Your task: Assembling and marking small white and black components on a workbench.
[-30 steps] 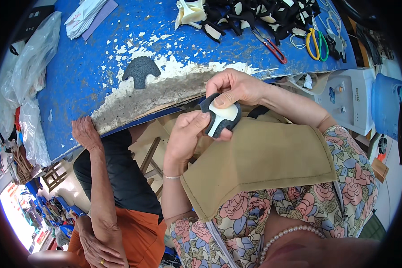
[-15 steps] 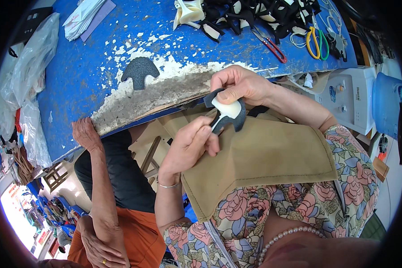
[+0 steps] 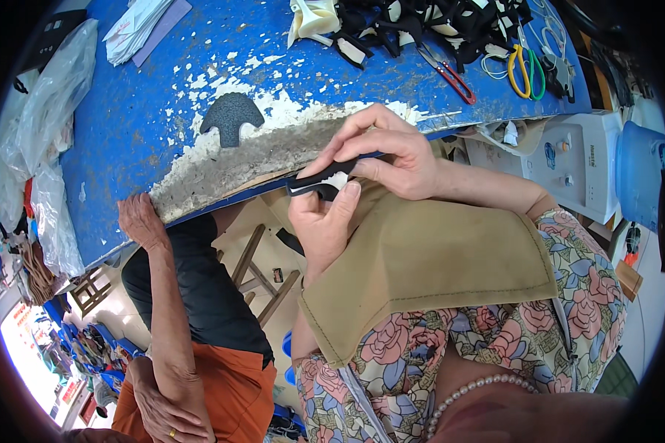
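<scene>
Both my hands grip a cream-white plastic part wrapped in black foam (image 3: 319, 179), held just at the table's front edge above my lap. My left hand (image 3: 324, 230) pinches it from below, thumb against the white side. Over its top lie the fingers of my right hand (image 3: 395, 156), with the thumb at its right end. My fingers hide part of the piece. A flat mushroom-shaped black foam piece (image 3: 233, 119) rests on the table, left of my hands.
The blue, paint-worn table (image 3: 148, 96) bears a pile of black-covered white parts (image 3: 436, 26), red-handled scissors (image 3: 454, 80), yellow-and-green-handled scissors (image 3: 524, 74) and papers (image 3: 140, 29). A co-worker's hand (image 3: 142, 221) rests on the edge at left. A water dispenser (image 3: 580, 159) stands at right.
My hands have moved left and up with the part and turned it. The foam, which lay spread behind the white part, is now folded around it. The co-worker's hand stays put.
</scene>
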`<state>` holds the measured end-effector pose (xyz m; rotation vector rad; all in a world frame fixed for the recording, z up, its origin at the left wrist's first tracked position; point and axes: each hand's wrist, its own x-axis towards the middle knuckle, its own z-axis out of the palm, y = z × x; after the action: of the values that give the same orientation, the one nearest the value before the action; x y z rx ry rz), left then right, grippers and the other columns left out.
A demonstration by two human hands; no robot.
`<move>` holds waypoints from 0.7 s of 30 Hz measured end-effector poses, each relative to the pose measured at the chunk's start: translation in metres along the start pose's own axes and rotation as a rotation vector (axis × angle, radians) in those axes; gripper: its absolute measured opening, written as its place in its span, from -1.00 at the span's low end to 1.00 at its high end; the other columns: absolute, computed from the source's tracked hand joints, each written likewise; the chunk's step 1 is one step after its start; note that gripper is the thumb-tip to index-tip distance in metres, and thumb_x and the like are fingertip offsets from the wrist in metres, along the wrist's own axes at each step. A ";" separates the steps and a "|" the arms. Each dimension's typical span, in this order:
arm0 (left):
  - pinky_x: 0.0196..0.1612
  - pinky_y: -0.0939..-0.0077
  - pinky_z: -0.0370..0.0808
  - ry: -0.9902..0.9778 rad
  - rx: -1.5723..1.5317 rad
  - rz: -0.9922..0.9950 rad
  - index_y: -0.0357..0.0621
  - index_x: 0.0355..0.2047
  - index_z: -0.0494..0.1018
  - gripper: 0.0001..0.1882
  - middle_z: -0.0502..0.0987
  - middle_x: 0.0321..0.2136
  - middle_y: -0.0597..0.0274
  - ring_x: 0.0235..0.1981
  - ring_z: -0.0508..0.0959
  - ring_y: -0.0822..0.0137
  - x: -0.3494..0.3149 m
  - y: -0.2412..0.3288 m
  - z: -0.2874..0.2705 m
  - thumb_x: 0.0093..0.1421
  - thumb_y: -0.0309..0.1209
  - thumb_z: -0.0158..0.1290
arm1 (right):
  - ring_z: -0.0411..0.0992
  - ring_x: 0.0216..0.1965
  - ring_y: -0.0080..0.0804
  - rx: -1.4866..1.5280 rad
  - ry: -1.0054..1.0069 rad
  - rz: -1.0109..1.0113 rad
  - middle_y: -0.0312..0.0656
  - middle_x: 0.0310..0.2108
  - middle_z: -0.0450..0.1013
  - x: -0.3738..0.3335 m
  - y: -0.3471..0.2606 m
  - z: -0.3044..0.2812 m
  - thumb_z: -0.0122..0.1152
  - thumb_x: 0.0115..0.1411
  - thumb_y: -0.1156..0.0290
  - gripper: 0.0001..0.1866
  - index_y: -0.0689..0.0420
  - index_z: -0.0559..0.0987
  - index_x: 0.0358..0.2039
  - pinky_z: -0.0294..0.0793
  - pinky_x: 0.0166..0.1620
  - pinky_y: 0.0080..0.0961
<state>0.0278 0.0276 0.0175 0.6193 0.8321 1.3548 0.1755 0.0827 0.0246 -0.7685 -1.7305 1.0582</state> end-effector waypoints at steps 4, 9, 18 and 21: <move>0.10 0.37 0.28 -0.079 0.322 0.086 -0.36 -0.04 0.34 -0.53 0.37 0.01 -0.05 0.03 0.38 0.24 0.000 0.003 -0.008 -0.02 -0.63 0.15 | 0.40 -0.28 -0.38 -0.009 -0.204 -0.130 -0.25 -0.35 0.45 0.008 0.003 -0.017 0.22 0.01 0.58 -0.91 0.19 0.55 -0.40 0.37 -0.21 -0.49; 0.05 0.39 0.34 -0.066 0.552 0.233 -0.32 -0.13 0.39 -0.60 0.40 -0.03 -0.04 -0.01 0.42 0.24 0.003 -0.002 -0.008 -0.04 -0.65 0.14 | 0.40 -0.31 -0.35 0.013 -0.154 -0.082 -0.24 -0.39 0.46 -0.001 0.003 -0.013 0.24 -0.01 0.57 -0.93 0.18 0.54 -0.47 0.38 -0.22 -0.46; -0.03 0.49 0.37 -0.107 0.483 0.021 -0.33 -0.17 0.42 -0.59 0.47 -0.14 0.03 -0.08 0.45 0.34 0.002 0.015 -0.009 -0.11 -0.66 0.15 | 0.37 -0.16 -0.43 0.364 -0.299 0.450 -0.21 -0.11 0.41 0.021 0.004 -0.024 0.15 0.10 0.46 -0.68 0.21 0.47 -0.10 0.33 -0.01 -0.44; -0.06 0.55 0.37 -0.228 0.566 -0.140 -0.31 -0.25 0.48 -0.67 0.54 -0.24 0.13 -0.19 0.50 0.41 0.002 0.020 -0.010 -0.10 -0.62 0.17 | 0.36 -0.08 -0.54 0.763 -0.617 0.750 -0.25 -0.08 0.40 0.021 0.009 -0.019 0.17 0.05 0.52 -0.57 0.17 0.40 -0.02 0.29 0.05 -0.60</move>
<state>0.0077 0.0314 0.0275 1.1099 1.0557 0.8941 0.1859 0.1106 0.0284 -0.6119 -1.2903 2.4852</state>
